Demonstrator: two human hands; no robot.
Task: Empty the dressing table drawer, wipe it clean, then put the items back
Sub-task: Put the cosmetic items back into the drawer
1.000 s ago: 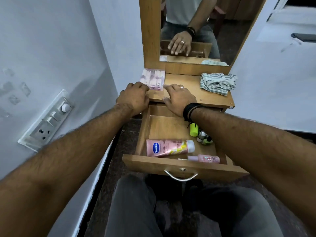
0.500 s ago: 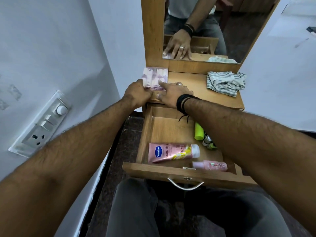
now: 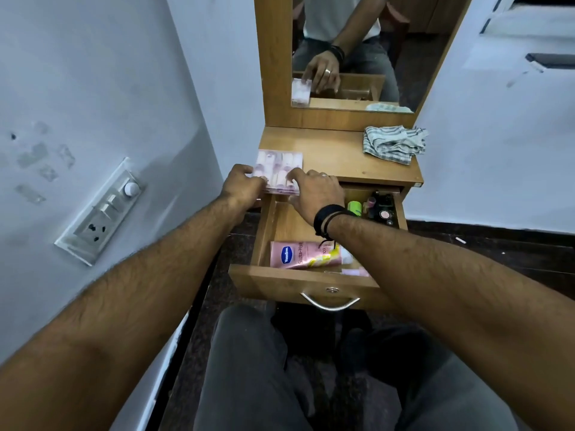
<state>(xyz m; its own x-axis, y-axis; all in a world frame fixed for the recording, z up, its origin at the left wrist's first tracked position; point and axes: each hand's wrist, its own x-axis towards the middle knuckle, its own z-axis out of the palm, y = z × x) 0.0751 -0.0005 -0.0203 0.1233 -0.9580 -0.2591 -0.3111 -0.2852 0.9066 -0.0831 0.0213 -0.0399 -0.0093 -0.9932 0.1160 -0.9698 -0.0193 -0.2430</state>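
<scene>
Your left hand (image 3: 241, 185) and right hand (image 3: 314, 189) both grip the clear plastic case of pink-and-white items (image 3: 278, 171) at the tabletop's front left corner, above the open wooden drawer (image 3: 292, 284). A pink lotion tube (image 3: 303, 255) lies by the drawer's front wall; a striped cloth (image 3: 393, 144) sits at the tabletop's right edge.

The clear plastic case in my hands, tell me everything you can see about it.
The clear plastic case is flat and rectangular, holding rows of pale pink and white pieces too blurred to identify. It sits at the front left corner of the wooden tabletop, its near edge over the open drawer. The left hand grips its left edge, and the right hand holds its near right corner. The mirror reflects it.
</scene>
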